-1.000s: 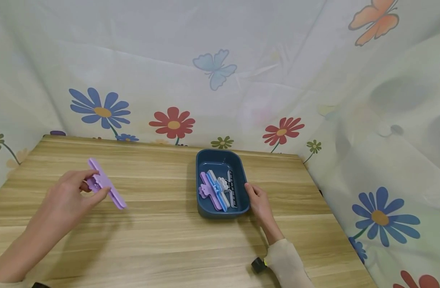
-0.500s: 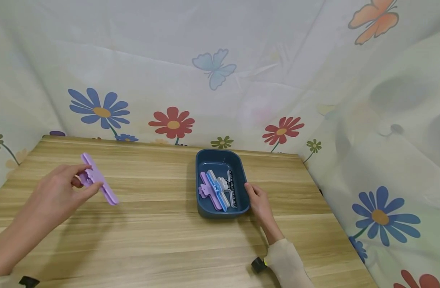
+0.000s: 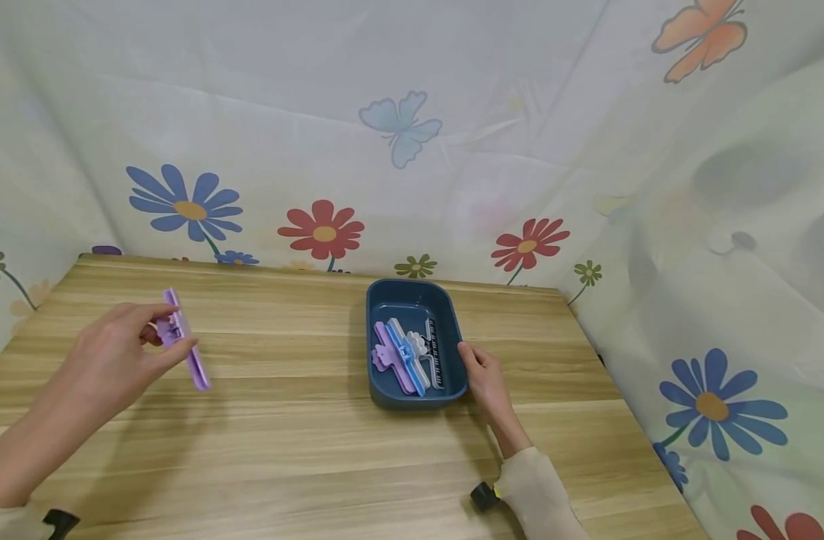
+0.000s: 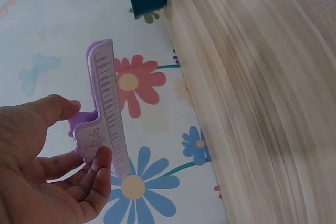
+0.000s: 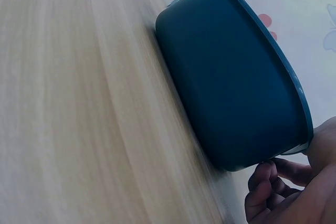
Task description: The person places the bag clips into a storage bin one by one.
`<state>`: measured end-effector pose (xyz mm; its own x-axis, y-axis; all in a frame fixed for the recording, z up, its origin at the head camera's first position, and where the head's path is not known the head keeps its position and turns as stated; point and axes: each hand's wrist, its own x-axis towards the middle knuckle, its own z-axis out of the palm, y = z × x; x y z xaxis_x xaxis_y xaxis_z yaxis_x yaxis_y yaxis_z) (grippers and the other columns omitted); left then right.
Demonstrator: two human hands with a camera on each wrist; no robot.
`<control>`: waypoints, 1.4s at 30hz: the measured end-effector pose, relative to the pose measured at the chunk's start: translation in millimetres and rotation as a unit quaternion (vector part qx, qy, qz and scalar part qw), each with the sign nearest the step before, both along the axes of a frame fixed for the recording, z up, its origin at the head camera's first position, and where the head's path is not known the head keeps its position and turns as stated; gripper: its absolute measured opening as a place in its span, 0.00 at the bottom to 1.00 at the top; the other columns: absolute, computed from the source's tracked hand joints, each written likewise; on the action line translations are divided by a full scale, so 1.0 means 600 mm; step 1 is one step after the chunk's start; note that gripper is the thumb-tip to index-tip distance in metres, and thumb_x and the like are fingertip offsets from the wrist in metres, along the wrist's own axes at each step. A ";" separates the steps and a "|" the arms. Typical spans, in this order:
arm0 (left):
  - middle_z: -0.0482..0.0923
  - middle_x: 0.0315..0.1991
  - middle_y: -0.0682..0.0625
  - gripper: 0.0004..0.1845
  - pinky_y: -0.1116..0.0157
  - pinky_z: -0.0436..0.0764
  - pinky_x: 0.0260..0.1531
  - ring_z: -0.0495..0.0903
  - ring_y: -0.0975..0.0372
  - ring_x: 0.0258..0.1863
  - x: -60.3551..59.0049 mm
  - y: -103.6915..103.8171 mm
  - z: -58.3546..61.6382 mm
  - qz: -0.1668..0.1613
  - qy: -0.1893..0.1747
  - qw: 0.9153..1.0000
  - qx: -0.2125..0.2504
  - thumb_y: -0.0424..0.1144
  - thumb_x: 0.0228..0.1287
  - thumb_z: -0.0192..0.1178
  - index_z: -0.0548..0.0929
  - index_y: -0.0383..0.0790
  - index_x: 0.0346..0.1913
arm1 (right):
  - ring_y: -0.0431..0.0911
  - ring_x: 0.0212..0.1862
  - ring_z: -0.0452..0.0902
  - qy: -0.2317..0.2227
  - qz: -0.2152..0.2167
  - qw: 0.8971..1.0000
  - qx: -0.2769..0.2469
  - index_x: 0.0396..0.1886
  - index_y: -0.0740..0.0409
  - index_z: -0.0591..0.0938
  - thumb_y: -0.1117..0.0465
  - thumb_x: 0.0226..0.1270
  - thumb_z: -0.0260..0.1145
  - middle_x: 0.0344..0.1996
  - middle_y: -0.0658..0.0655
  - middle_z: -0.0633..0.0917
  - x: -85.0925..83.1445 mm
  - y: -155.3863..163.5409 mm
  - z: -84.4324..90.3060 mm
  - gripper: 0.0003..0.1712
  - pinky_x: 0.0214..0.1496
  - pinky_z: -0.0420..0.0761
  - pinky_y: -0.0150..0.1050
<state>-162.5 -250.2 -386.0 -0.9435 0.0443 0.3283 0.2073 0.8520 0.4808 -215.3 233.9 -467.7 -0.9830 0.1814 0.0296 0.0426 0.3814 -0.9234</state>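
My left hand (image 3: pixel 118 349) pinches a purple bag clip (image 3: pixel 194 366) between thumb and fingers, raised above the left part of the table. The left wrist view shows the clip's (image 4: pixel 111 106) long toothed-looking bar and its scalloped handle with printed lettering. At the right side of a dark blue plastic bin (image 3: pixel 378 394), my right hand (image 3: pixel 487 379) grips the rim, thumb over the edge and fingers curled outside against the wall. Inside the bin lie another purple clip (image 3: pixel 393 360), a blue clip (image 3: pixel 406 352), a white flower-handled clip (image 3: pixel 418 343) and a black-and-clear clip (image 3: pixel 437 364).
The bin stands on a wood-grain table (image 3: pixel 304 465), near its back edge. A white curtain (image 3: pixel 250 97) printed with flowers and butterflies hangs behind and at both sides. A small purple object (image 3: pixel 106 250) sits at the far left corner, beyond the table edge.
My left hand has shifted left and slightly away from me with the purple clip. The clip has turned, showing a narrower side. My right hand and the bin stay still.
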 end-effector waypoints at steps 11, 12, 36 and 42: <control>0.80 0.42 0.33 0.32 0.55 0.78 0.30 0.79 0.44 0.39 -0.011 0.012 0.006 -0.012 -0.003 1.000 0.011 0.45 0.64 0.74 0.79 0.19 0.58 | 0.57 0.58 0.79 0.003 -0.006 1.000 0.002 0.58 0.68 0.85 0.49 0.82 0.58 0.53 0.66 0.86 0.000 -0.001 0.001 0.26 0.66 0.74 0.55; 0.80 0.42 0.33 0.32 0.54 0.79 0.31 0.79 0.45 0.39 -0.011 0.015 0.007 -0.012 -0.005 1.000 0.011 0.45 0.64 0.73 0.79 0.20 0.58 | 0.57 0.58 0.79 0.004 -0.006 1.000 0.003 0.58 0.68 0.85 0.49 0.82 0.58 0.53 0.66 0.86 0.000 -0.001 0.001 0.26 0.66 0.74 0.55; 0.82 0.42 0.36 0.32 0.49 0.83 0.36 0.81 0.47 0.40 -0.034 0.083 0.015 -0.061 -0.011 0.998 0.018 0.45 0.63 0.75 0.80 0.23 0.60 | 0.54 0.56 0.78 0.008 -0.013 1.000 0.017 0.56 0.67 0.86 0.49 0.82 0.58 0.53 0.65 0.86 -0.002 -0.003 0.001 0.25 0.66 0.73 0.53; 0.82 0.42 0.37 0.32 0.48 0.83 0.37 0.81 0.48 0.40 -0.037 0.101 0.015 -0.066 -0.019 0.997 0.016 0.45 0.63 0.74 0.80 0.24 0.60 | 0.54 0.56 0.79 0.008 -0.013 1.000 0.015 0.56 0.67 0.86 0.49 0.82 0.58 0.53 0.66 0.86 0.000 -0.003 -0.001 0.25 0.66 0.73 0.53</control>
